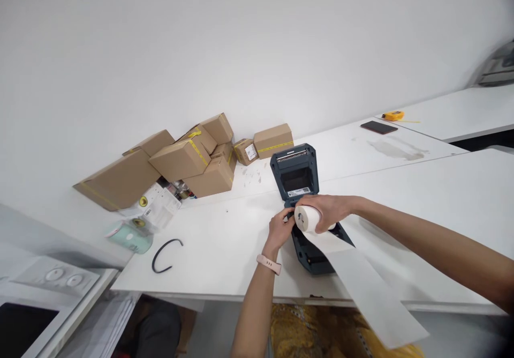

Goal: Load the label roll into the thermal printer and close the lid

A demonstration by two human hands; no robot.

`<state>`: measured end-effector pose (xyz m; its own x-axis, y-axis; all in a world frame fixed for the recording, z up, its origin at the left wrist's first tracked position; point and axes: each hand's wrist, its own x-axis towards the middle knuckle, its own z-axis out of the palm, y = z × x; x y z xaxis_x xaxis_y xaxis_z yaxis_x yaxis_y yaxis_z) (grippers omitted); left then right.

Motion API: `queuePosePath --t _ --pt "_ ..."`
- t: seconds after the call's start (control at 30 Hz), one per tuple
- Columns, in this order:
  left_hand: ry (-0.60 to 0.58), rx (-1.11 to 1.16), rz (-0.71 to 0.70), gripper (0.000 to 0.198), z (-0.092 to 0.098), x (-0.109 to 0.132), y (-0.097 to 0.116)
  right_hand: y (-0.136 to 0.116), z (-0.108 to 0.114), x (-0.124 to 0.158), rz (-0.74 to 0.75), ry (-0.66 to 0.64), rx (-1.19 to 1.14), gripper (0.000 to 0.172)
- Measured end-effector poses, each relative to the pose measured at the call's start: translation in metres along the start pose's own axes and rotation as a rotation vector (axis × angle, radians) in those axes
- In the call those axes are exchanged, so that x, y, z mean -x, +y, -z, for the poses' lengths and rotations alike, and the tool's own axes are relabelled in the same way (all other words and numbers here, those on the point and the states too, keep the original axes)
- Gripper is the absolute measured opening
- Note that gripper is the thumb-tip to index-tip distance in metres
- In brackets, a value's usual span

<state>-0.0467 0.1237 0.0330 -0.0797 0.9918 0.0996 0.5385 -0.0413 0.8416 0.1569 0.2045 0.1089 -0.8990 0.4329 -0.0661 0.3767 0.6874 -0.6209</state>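
Observation:
A dark label printer (309,259) stands on the white table with its lid (295,173) raised. My right hand (327,210) is closed around a white label roll (305,219) over the printer's open bay. From the roll a long strip of blank labels (369,288) runs down past the table's front edge. At the printer's left side is my left hand (280,229), a pink band on its wrist. Its fingers are bent and grip the printer's inner left edge beside the roll; the fingertips are partly hidden.
Cardboard boxes (180,159) are piled against the wall at the left. A black headband (155,259) and a mint-green container (130,237) lie near the table's left end. Toward the back right are a phone (378,127) and a yellow tape measure (392,116).

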Motion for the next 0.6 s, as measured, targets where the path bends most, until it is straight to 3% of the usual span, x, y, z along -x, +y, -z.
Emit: queuePosePath --t 0.37,0.6 --pt "0.005 0.002 0.046 0.033 0.003 0.002 0.007 0.000 -0.002 -0.002 -0.129 -0.050 0.103 0.071" --pt "0.039 0.040 0.071 0.032 0.002 0.000 0.005 0.005 -0.010 -0.016 -0.193 -0.081 0.233 0.088"
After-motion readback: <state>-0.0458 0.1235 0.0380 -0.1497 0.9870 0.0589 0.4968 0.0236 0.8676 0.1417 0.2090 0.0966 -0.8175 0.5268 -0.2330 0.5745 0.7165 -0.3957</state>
